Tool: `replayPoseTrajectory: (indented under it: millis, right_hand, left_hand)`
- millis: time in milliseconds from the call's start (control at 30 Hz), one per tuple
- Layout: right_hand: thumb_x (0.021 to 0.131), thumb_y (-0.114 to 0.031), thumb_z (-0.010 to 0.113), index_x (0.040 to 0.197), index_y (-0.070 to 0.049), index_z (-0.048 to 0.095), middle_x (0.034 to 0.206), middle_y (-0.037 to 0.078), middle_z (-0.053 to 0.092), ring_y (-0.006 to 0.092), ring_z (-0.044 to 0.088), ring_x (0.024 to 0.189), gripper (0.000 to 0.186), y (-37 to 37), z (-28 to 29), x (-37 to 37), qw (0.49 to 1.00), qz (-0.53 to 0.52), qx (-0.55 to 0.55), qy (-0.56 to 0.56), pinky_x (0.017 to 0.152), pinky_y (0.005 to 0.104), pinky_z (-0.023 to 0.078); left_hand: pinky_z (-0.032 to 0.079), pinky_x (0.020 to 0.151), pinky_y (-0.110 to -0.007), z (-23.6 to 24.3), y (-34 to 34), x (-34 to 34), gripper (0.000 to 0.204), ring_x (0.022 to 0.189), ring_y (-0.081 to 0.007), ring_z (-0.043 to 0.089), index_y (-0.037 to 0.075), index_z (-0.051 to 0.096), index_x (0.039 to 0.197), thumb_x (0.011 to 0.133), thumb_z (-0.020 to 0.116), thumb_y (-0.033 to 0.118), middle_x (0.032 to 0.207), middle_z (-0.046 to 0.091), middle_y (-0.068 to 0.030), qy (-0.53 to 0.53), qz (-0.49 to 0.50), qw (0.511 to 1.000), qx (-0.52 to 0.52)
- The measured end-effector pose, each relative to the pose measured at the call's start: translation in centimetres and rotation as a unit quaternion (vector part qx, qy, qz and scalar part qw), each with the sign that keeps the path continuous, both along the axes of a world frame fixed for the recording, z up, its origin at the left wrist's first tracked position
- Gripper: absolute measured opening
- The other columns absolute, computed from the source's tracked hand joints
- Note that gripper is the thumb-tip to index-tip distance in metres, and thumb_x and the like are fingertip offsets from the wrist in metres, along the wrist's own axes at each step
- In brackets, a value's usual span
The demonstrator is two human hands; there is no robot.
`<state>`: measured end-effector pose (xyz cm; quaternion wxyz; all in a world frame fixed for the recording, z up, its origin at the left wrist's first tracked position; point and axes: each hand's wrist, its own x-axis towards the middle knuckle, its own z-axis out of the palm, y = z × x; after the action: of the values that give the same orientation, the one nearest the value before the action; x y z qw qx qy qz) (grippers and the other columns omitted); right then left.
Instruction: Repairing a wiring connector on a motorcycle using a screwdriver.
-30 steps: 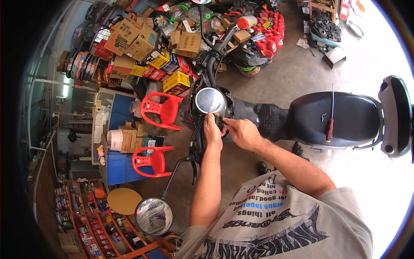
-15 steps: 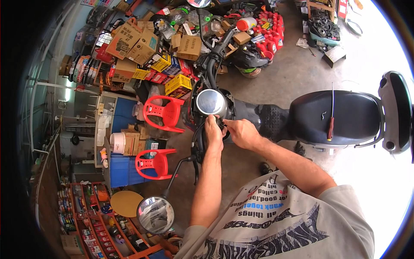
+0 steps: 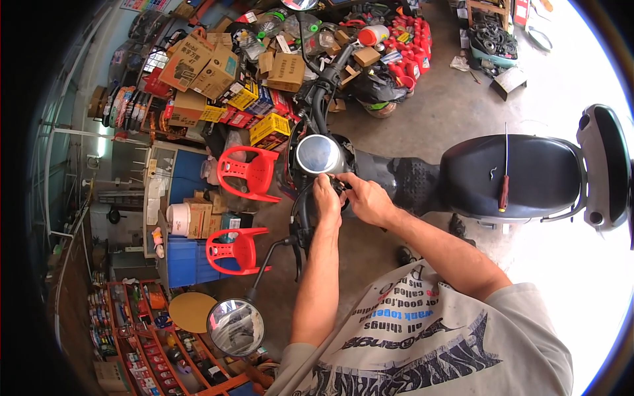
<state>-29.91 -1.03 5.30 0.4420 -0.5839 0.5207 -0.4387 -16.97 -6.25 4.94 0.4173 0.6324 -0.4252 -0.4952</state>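
Note:
A motorcycle stands crosswise before me, with its round gauge (image 3: 319, 155) just beyond my hands and its black seat (image 3: 512, 173) to the right. My left hand (image 3: 326, 200) is closed, its thumb and fingers pinched just below the gauge. Beside it my right hand (image 3: 371, 201) is curled, its index finger bent toward the left fingertips. Between the two hands small dark parts show, too small and hidden to name. A screwdriver (image 3: 504, 191) with a red handle lies across the seat, and a small bent metal piece (image 3: 493, 173) rests near it.
The handlebar's mirror (image 3: 236, 327) juts out toward me at lower left. Two red plastic chairs (image 3: 248, 173) stand left of the motorcycle. Cardboard boxes (image 3: 214, 72) and red bottles (image 3: 411, 49) are piled beyond it. Stocked shelves (image 3: 155, 333) fill the lower left.
My right index finger and thumb have shifted up and left, closer to the left fingertips. The left hand stays in nearly the same spot. The whole view has shifted slightly.

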Motion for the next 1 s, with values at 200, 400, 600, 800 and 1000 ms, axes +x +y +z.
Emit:
replayPoseTrajectory:
  millis: [200,400,600,800,1000]
  right_hand:
    - [0.089,-0.007,0.051,0.126,-0.007,0.049,0.094,0.019,0.069,0.0399,0.064,0.092,0.038,-0.2,-1.3,0.5,1.000,-0.001,-0.012,-0.019,0.079,0.0480,0.049]
    - [0.089,-0.006,0.051,0.125,-0.005,0.049,0.096,0.021,0.068,0.0410,0.064,0.092,0.036,-0.3,-1.7,0.6,1.000,-0.001,-0.022,-0.007,0.079,0.0484,0.049]
    - [0.088,-0.006,0.051,0.125,-0.005,0.049,0.094,0.023,0.067,0.0423,0.064,0.090,0.037,0.0,-1.6,1.1,0.999,-0.024,0.010,-0.025,0.078,0.0495,0.049]
    - [0.089,-0.006,0.050,0.126,-0.005,0.050,0.102,0.024,0.066,0.0424,0.063,0.095,0.037,0.1,-2.4,2.4,0.996,-0.067,0.015,-0.053,0.081,0.0470,0.049]
    - [0.090,-0.007,0.050,0.126,-0.005,0.053,0.103,0.022,0.067,0.0378,0.065,0.097,0.036,0.5,-2.1,3.3,0.988,-0.102,0.043,-0.106,0.084,0.0425,0.049]
  left_hand:
    - [0.034,0.040,-0.023,-0.6,0.0,0.2,0.033,0.056,-0.0093,0.050,0.010,0.054,0.093,0.099,0.039,0.038,0.076,0.053,0.0002,-0.011,0.000,1.000,-0.015]
    - [0.039,0.046,-0.024,-0.6,0.4,-0.4,0.033,0.068,-0.0122,0.052,0.008,0.054,0.095,0.098,0.038,0.037,0.083,0.053,-0.0028,-0.057,0.023,0.997,-0.038]
    - [0.046,0.057,-0.031,-1.1,0.3,-0.1,0.036,0.077,-0.0183,0.055,0.002,0.053,0.098,0.100,0.035,0.033,0.091,0.055,-0.0091,-0.078,0.009,0.996,-0.051]
    - [0.046,0.071,-0.033,-2.9,-0.3,0.6,0.037,0.083,-0.0200,0.055,0.000,0.054,0.097,0.100,0.034,0.031,0.094,0.055,-0.0111,-0.052,0.020,0.996,-0.064]
    - [0.045,0.079,-0.035,-4.5,-0.6,1.4,0.037,0.087,-0.0226,0.055,-0.001,0.054,0.097,0.100,0.034,0.030,0.096,0.055,-0.0129,-0.062,0.029,0.992,-0.102]
